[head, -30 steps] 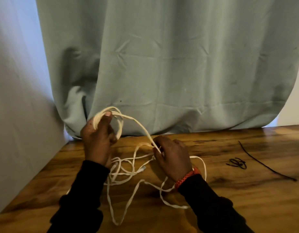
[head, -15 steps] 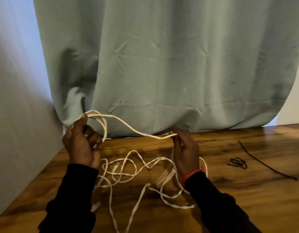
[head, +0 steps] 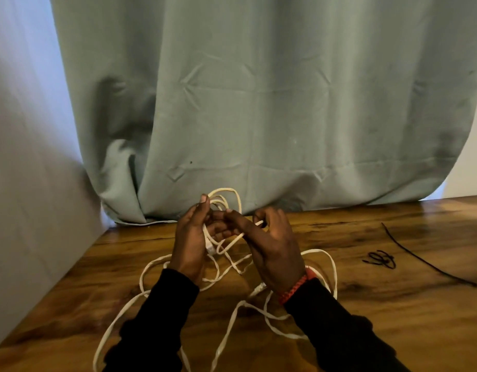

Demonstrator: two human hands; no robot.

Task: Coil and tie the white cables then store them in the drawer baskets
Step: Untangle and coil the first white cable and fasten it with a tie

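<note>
A long flat white cable [head: 151, 267] lies in loose tangles on the wooden table [head: 366, 331]. My left hand [head: 190, 242] holds several small coils of it upright, the loops rising above my thumb. My right hand [head: 272, 245] is right beside the left, its fingers curled round a strand that runs into the coil. The two hands touch at the fingertips. The rest of the cable trails down between and under my forearms toward the table's near edge.
A green curtain [head: 259, 103] hangs behind the table, touching its back edge. A grey wall [head: 30, 183] closes the left side. On the right of the table lie a small black twisted tie [head: 381, 259] and a long straight black tie [head: 425, 261].
My right hand has swung left with its strand and met my left hand, which moved right toward the middle. The stretched strand between them is now a further loop on the coil.
</note>
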